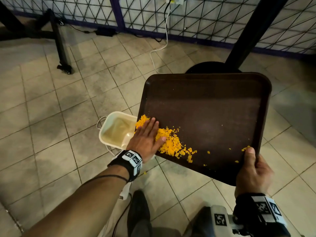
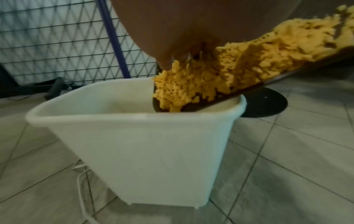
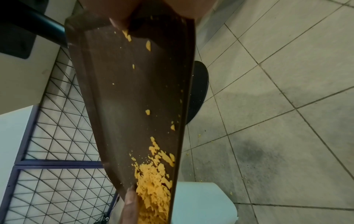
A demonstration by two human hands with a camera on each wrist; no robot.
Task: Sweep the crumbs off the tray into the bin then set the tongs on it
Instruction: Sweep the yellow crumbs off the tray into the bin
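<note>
Dim indoor light, warm and yellowish in the head view, cooler in both wrist views. A faint sheen lies on the tray. Soft shadows mottle the floor tiles. Wide-angle bending curves lines near the edges. The crumbs smear with blur; the left hand is out of focus.

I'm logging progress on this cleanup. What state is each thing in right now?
tray: tilted, lower corner over the bin, gripped by right hand.
crumbs: mostly piled at the low corner, a few scattered.
bin: upright on the floor, open.
left hand: flat on the tray, fingers straight against the crumbs.
tongs: not in view.
</note>
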